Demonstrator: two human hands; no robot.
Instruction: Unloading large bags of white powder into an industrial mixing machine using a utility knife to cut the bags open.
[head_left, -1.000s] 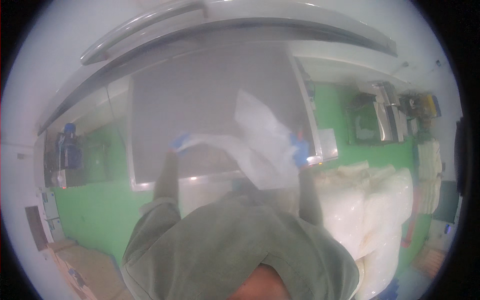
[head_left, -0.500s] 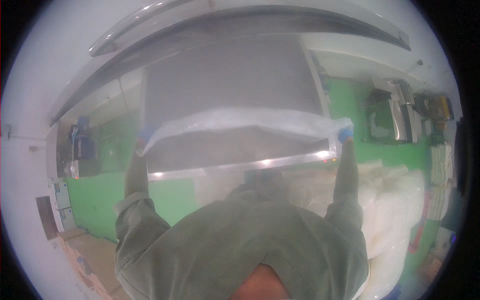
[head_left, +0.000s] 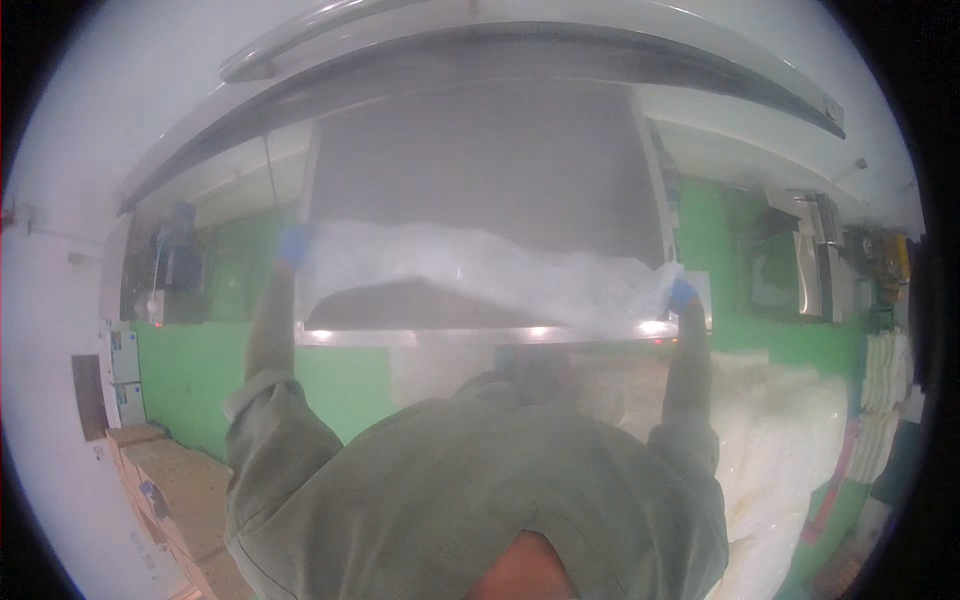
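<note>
A long, thin sheet of translucent white film [head_left: 470,265] stretches between my two hands over a wide grey table surface [head_left: 480,150] with a shiny metal front edge. My left hand [head_left: 297,247], in a blue glove, is closed on the sheet's left end by the table's left side. At the right end, my gloved right hand [head_left: 683,294] grips the other corner close to the front right corner of the table. The sheet sags and creases in the middle, lower toward the right. Fingers of both hands are small and hazy in the picture.
Large white plastic-wrapped bundles [head_left: 780,430] lie to the right of me, beside stacked white packs [head_left: 880,400]. Cardboard boxes [head_left: 175,480] stand at the lower left. A dark metal bar [head_left: 480,45] arches across the far side. Machinery [head_left: 815,250] stands on the green floor at right.
My left hand has risen slightly and my right hand has come down a little toward the front edge. The sheet spreads wider and droops nearer the table's front on the right.
</note>
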